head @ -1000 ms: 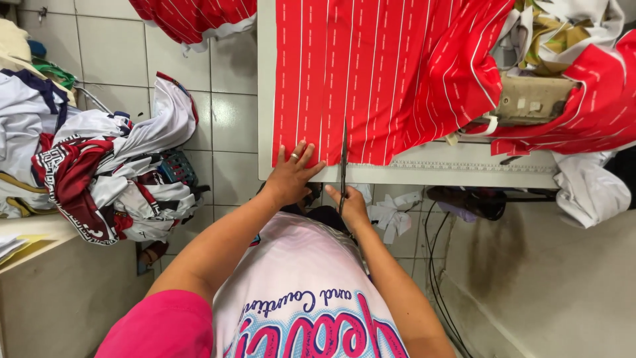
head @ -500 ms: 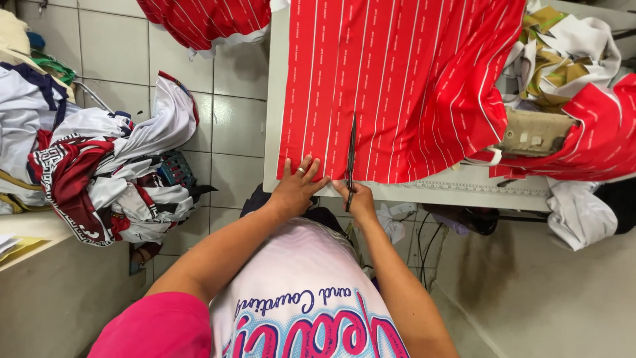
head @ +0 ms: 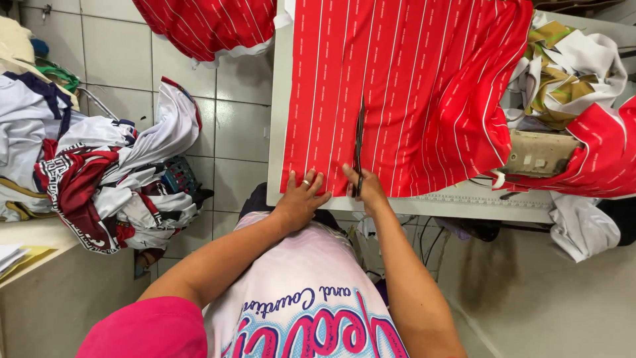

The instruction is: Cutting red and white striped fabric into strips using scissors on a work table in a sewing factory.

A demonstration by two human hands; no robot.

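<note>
The right hand (head: pixel 368 192) is at the lower edge of the red striped fabric (head: pixel 404 86), in the centre of the frame, its grip closed around the handles of a pair of dark scissors (head: pixel 359 142). The blades point toward the top of the frame and lie along the fabric, parallel to its white stripes. The left hand (head: pixel 301 199) lies flat, fingers spread, on the fabric just left of the scissors; it grips nothing and only presses the cloth onto the white surface (head: pixel 281 99).

The fabric covers most of the surface, from its near edge to the top of the frame, and bunches into folds at the right. A heap of red, white and olive garments (head: pixel 570 73) lies in the upper right. A pile of white and maroon garments (head: pixel 99 172) lies on the tiled floor (head: pixel 232 139) at the left.

Recommended practice for this cut:
- Keep the flat hand close beside the blades so the cloth does not creep or ripple.
- Use the nearest white stripe as a guide line and keep the blades parallel to it.
- Let the lower blade ride on the surface.
- Keep the spread fingers out of the blade path.
</note>
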